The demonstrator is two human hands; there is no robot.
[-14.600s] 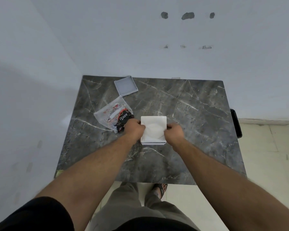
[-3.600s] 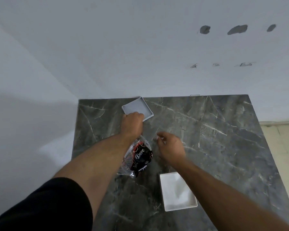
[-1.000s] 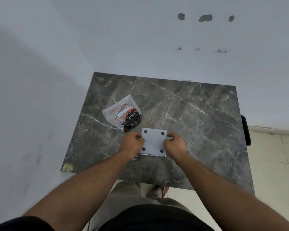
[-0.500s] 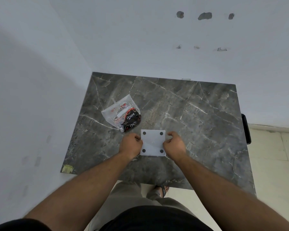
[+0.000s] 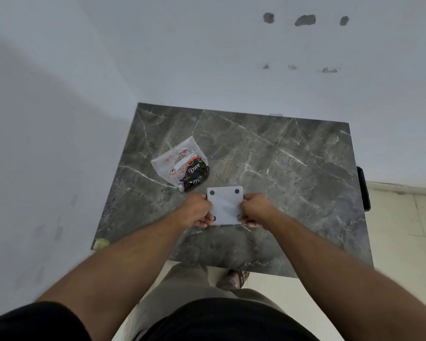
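Square box gripped at both side edges, centre of frame, dotted face up.

White square box [image 5: 225, 205] sits between left hand [image 5: 197, 210] and right hand [image 5: 255, 210], both equally near. Fingers [image 5: 247, 221] of each hand are clamped on its left and right edges. No long axis. The two lower black dots are half covered. Contact with the worktop [image 5: 293, 168] cannot be told. The sweets bag [image 5: 182, 168] lies just up-left.

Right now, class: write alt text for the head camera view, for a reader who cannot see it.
A person's left hand and right hand grip opposite sides of a flat white square box with four dark corner dots on a grey marble table. A clear plastic bag of Dove packets lies beyond it, to the left.
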